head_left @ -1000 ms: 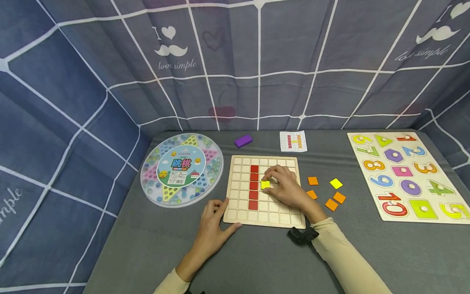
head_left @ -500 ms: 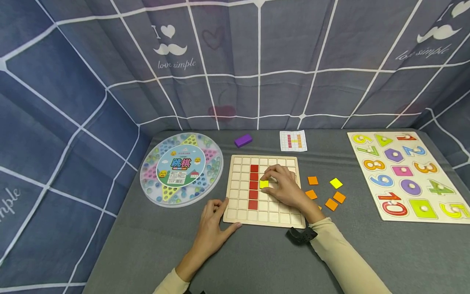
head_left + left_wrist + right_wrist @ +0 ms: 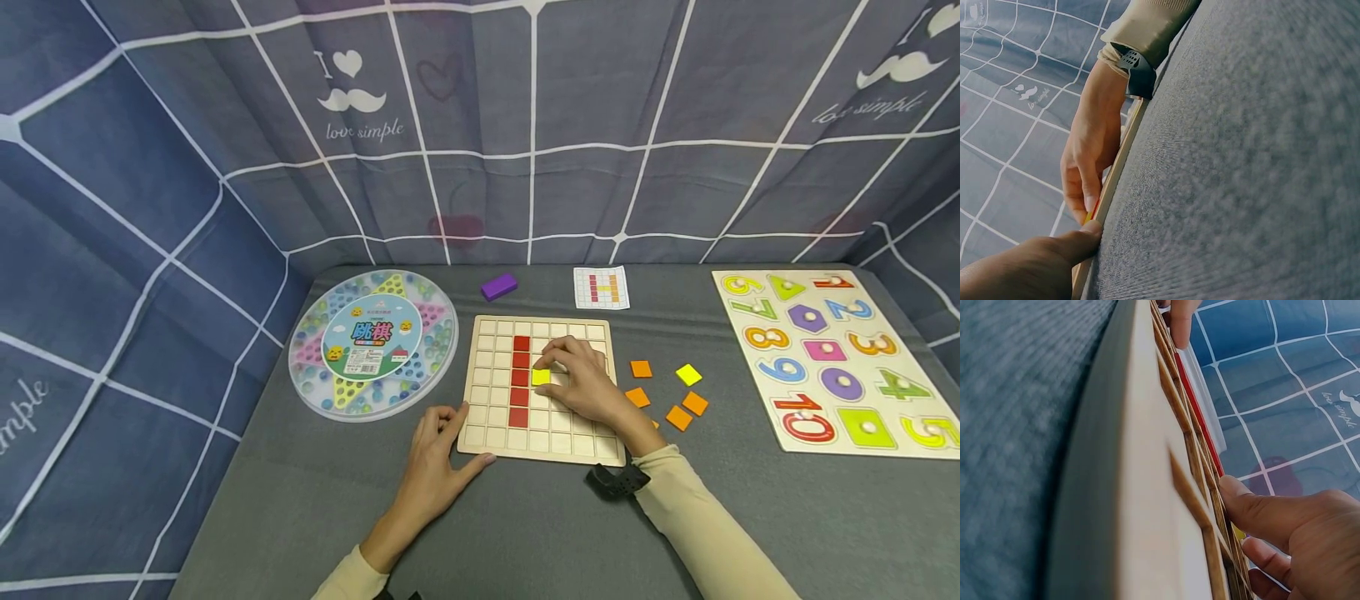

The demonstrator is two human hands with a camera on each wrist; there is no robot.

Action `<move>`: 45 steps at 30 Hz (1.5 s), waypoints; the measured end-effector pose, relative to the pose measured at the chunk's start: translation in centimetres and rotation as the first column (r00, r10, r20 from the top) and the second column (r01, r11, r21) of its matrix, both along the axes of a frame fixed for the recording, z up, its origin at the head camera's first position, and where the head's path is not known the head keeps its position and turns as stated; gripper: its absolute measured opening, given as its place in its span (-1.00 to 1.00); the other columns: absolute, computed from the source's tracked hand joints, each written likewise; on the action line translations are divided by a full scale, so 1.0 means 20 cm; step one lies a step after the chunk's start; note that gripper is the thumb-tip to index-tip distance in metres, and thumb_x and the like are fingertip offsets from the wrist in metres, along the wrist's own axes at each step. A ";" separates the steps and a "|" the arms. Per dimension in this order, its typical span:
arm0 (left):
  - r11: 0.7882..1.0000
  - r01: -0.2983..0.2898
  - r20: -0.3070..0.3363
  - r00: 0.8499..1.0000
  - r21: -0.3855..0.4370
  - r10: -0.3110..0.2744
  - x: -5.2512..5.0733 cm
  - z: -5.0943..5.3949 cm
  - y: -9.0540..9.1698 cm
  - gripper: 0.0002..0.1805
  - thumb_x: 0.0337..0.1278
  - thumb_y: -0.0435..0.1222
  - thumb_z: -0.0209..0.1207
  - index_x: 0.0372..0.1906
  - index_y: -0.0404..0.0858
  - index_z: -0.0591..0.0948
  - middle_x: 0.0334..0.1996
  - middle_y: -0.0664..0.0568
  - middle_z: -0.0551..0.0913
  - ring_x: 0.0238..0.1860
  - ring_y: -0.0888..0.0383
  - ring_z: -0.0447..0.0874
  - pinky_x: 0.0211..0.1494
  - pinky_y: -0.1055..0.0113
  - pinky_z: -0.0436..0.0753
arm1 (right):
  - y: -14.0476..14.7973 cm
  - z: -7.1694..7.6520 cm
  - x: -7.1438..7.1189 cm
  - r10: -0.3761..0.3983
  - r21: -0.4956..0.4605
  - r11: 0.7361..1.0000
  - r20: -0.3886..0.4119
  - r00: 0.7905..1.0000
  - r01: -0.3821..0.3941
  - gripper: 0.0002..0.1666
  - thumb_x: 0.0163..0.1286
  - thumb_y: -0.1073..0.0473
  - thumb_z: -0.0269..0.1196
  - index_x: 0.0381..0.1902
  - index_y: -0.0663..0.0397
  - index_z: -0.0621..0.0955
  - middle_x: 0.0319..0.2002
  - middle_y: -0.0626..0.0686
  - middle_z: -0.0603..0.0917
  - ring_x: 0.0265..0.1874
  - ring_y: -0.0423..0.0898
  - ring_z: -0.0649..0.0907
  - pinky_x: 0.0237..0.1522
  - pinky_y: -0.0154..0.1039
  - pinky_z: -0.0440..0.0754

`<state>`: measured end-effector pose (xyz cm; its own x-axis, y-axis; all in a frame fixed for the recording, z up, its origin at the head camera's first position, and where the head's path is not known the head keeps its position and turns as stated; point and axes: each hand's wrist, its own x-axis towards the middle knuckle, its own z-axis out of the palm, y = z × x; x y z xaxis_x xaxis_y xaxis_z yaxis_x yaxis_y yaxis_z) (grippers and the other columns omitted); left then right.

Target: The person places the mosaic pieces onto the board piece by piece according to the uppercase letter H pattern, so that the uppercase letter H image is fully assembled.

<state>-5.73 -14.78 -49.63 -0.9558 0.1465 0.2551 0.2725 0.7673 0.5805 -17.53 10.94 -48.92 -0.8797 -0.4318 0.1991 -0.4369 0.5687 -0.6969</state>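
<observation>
In the head view a wooden grid board (image 3: 551, 442) lies flat on the grey cloth. A column of red square tiles (image 3: 519, 377) sits in its cells. My right hand (image 3: 585, 383) is over the board and pinches a yellow square tile (image 3: 541, 377) between thumb and fingers, just right of the red column. In the right wrist view little of the yellow tile (image 3: 1238, 533) shows beside the thumb. My left hand (image 3: 435, 454) touches the board's lower left corner, index finger at the left edge, thumb stretched along the front edge. Its thumb (image 3: 1079, 244) rests against the board in the left wrist view.
Right of the board lie several orange tiles (image 3: 678, 417) and another yellow tile (image 3: 688, 375). Behind it are a pattern card (image 3: 602, 288) and a purple block (image 3: 498, 287). A round Chinese checkers box (image 3: 371, 346) stands left, a number puzzle board (image 3: 840, 362) far right.
My right hand keeps its pinch on the yellow tile and has barely shifted at the same cell. The left hand stays at the board's corner; the whole head view moved slightly.
</observation>
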 end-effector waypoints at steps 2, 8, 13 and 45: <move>1.000 0.000 0.000 1.000 0.002 -0.001 0.00 0.00 0.00 -0.09 -0.12 0.03 0.48 0.38 -0.24 0.44 -0.01 -0.06 0.41 -0.11 0.13 0.30 -0.01 0.13 0.40 | 0.00 0.00 0.00 0.002 0.002 1.000 0.002 1.000 -0.002 -0.70 0.14 0.11 0.48 -0.16 -0.07 0.68 0.11 0.04 0.49 0.19 0.10 0.35 0.15 0.12 0.09; 1.000 0.004 0.005 1.000 0.005 -0.004 0.00 0.00 0.00 -0.09 -0.12 0.01 0.48 0.38 -0.25 0.43 -0.01 -0.06 0.40 -0.11 0.14 0.30 -0.01 0.13 0.39 | 0.00 0.02 0.01 0.011 0.009 1.000 -0.003 1.000 -0.011 -0.70 0.13 0.11 0.49 -0.16 -0.06 0.69 0.11 0.04 0.50 0.20 0.09 0.35 0.15 0.13 0.09; 1.000 0.005 0.007 1.000 0.010 -0.006 0.00 0.00 0.00 -0.09 -0.12 0.01 0.48 0.37 -0.26 0.44 -0.01 -0.06 0.40 -0.10 0.12 0.31 0.00 0.11 0.39 | 0.00 0.02 0.01 0.018 0.011 1.000 -0.002 1.000 -0.018 -0.69 0.13 0.11 0.49 -0.15 -0.08 0.69 0.10 0.03 0.52 0.20 0.09 0.35 0.16 0.14 0.09; 1.000 0.022 -0.024 0.999 0.008 -0.022 0.00 -0.01 -0.01 -0.09 -0.12 0.00 0.49 0.37 -0.29 0.43 -0.02 -0.06 0.41 -0.12 0.13 0.30 -0.02 0.14 0.39 | 0.01 0.02 0.00 0.055 0.004 0.998 -0.043 0.998 -0.055 -0.74 0.16 0.17 0.45 -0.16 -0.10 0.71 0.05 0.03 0.55 0.18 0.09 0.39 0.12 0.13 0.10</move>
<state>-5.82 -14.90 -49.80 -0.9460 0.1652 0.2790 0.3031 0.7563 0.5798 -17.46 11.22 -48.53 -0.8454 -0.4796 0.2353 -0.4971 0.5449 -0.6753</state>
